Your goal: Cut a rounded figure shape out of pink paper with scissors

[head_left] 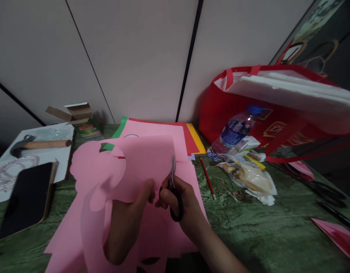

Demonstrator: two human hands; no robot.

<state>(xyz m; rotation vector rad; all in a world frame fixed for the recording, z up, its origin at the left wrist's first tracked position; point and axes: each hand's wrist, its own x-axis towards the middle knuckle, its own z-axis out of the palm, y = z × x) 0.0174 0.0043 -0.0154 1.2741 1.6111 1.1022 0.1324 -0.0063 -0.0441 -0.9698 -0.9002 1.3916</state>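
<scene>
A large pink paper sheet (149, 155), its left side cut into a wavy outline, is raised above other pink sheets. My left hand (132, 216) grips its lower edge, the thumb on top and the other fingers partly hidden by paper. Black-handled scissors (175, 201) are in my right hand (182, 201), fingers in the loops. Their blades point away from me, up along the right edge of the raised sheet, and look nearly closed. More pink paper (69, 231) lies under and in front of my left hand.
At left are a phone (28, 195), a hammer (41, 144) on a white board and a small open box (88, 127). To the right lie a red pencil (208, 178), a water bottle (234, 132), wrappers (251, 178) and a red bag (214, 102). Coloured sheets (196, 140) lie near the wall.
</scene>
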